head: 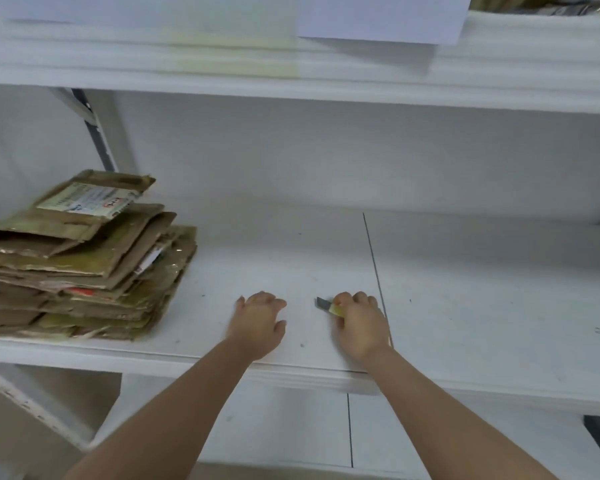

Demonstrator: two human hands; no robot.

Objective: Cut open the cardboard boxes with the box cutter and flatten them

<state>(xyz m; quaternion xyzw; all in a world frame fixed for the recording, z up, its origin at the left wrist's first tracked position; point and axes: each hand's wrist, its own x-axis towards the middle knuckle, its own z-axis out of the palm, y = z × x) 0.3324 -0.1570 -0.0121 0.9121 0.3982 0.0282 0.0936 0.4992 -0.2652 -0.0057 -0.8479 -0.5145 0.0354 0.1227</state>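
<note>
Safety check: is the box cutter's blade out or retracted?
Out. A grey blade tip projects from the yellow box cutter gripped in the right hand.

Head-worn view, forward and down onto a near shelf [291,258]

White shelf [291,237], upper shelf [222,74], perhaps paper sheet [378,19] hanging

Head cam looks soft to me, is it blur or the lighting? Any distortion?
Head view: left hand slightly smeared by motion, right hand on the box cutter sharper; light flat and washed-out, shadows faint; wide-angle bends the shelf edge.
</note>
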